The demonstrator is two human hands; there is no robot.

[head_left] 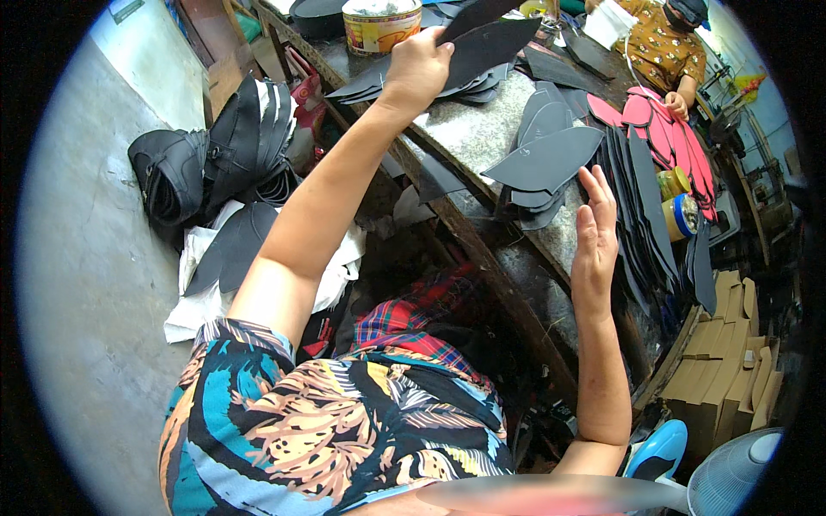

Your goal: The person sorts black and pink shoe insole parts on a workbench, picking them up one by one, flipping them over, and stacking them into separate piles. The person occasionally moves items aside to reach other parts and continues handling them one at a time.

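My left hand [420, 72] reaches to the far side of the worktable, fingers closed on a black leaf-shaped piece [469, 24]. Under and beside it lies a stack of similar black pieces [492, 50]. My right hand [595, 232] is held up near the table edge, fingers stretched out and nothing in them. Just beyond its fingertips, a dark grey curved piece [546, 159] with a notched end rests on a pile of others. Right of that hand, long overlapping rows of black pieces [637, 202] hang along the table.
A round tub [383, 27] stands beside my left hand. Pink pieces [662, 129] lie before a co-worker [667, 52] across the table. Two jars [680, 215] stand at the right. Black bundles [211, 155] sit at the left; cardboard [723, 361] and a fan [740, 473] are lower right.
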